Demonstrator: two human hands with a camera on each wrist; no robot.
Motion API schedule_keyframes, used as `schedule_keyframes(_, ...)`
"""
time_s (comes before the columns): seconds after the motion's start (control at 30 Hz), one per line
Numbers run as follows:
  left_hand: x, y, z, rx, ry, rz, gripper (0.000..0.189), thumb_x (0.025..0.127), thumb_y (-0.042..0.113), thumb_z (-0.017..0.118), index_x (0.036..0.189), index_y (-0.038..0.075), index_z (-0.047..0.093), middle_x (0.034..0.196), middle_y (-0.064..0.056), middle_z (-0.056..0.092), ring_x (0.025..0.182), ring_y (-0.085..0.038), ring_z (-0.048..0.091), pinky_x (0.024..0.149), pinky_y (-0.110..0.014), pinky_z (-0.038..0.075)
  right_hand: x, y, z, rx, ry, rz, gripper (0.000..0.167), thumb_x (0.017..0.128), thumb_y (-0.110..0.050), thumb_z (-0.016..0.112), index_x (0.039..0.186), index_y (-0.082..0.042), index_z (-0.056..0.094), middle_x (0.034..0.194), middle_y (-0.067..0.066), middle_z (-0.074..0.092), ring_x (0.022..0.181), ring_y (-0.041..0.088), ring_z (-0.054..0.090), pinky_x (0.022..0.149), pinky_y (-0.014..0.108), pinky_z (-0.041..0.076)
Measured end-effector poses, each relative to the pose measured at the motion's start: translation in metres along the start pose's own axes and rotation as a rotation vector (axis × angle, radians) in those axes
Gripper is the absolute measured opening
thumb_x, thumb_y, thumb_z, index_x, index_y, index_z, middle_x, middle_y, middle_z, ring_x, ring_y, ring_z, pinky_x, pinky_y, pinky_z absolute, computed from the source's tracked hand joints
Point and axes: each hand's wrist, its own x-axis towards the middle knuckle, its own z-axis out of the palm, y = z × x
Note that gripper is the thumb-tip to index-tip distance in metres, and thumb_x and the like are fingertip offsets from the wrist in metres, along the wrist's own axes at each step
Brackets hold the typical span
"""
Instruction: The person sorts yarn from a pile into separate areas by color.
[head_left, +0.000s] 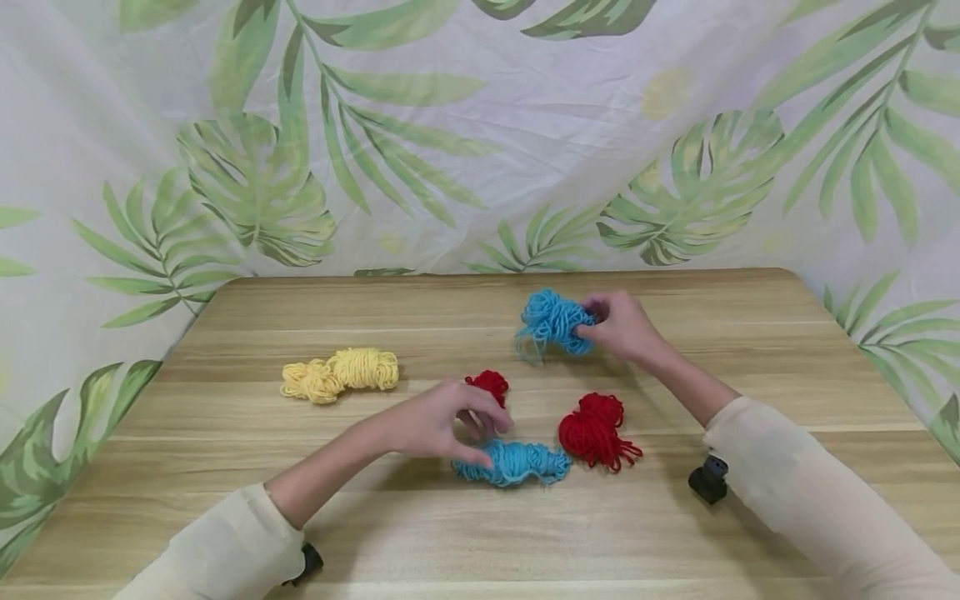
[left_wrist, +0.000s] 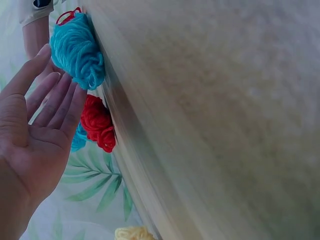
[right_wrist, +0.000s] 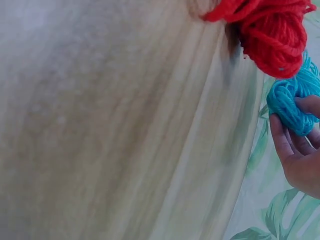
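At the back of the table my right hand (head_left: pixel 626 327) grips a blue yarn bundle (head_left: pixel 553 320), thumb on one side and fingers on the other. In the right wrist view the fingers curl around that blue yarn (right_wrist: pixel 289 107). My left hand (head_left: pixel 442 421) is right at a second blue yarn bundle (head_left: pixel 521 463) near the front, its fingers spread and loosely bent. In the left wrist view the fingertips are at the end of this blue yarn (left_wrist: pixel 77 50), not closed around it. One red yarn bundle (head_left: pixel 491 383) is partly hidden behind the left hand.
Another red yarn bundle (head_left: pixel 596 429), with loose loops, lies right of the front blue one. Yellow yarn (head_left: pixel 363 369) lies on the left of the wooden table (head_left: pixel 420 542). A leaf-patterned cloth (head_left: pixel 555 158) hangs behind the table.
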Motion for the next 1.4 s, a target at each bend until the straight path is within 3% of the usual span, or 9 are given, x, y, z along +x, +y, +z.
schedule_keyframes(0.43,0.002,0.000,0.005,0.061,-0.059,-0.010,0.041,0.082,0.014,0.090,0.118,0.002,0.074,0.113,-0.006,0.074,0.095,-0.005,0.066,0.082,-0.023,0.059,0.010,0.001,0.001,0.015,0.063,0.023,0.029,0.092,0.000,0.072,0.118,0.013,0.068,0.112,0.029,0.070,0.104,0.040,0.066,0.093,0.048,0.054)
schedule_keyframes(1.03,0.003,0.001,0.004,0.065,-0.110,-0.024,0.039,0.081,0.007,0.090,0.117,0.003,0.074,0.111,-0.003,0.074,0.092,-0.003,0.063,0.082,-0.022,0.059,0.019,0.004,0.002,0.022,0.120,0.074,0.029,0.092,-0.004,0.077,0.116,0.010,0.068,0.112,0.027,0.071,0.104,0.037,0.068,0.087,0.041,0.055)
schedule_keyframes(1.4,0.004,0.001,0.003,0.057,-0.114,-0.076,0.034,0.083,0.003,0.086,0.115,0.003,0.075,0.109,-0.001,0.075,0.092,-0.003,0.065,0.085,-0.021,0.058,0.023,0.005,0.006,0.020,0.137,0.083,0.028,0.092,-0.003,0.077,0.115,0.011,0.069,0.113,0.027,0.070,0.106,0.038,0.067,0.087,0.042,0.056)
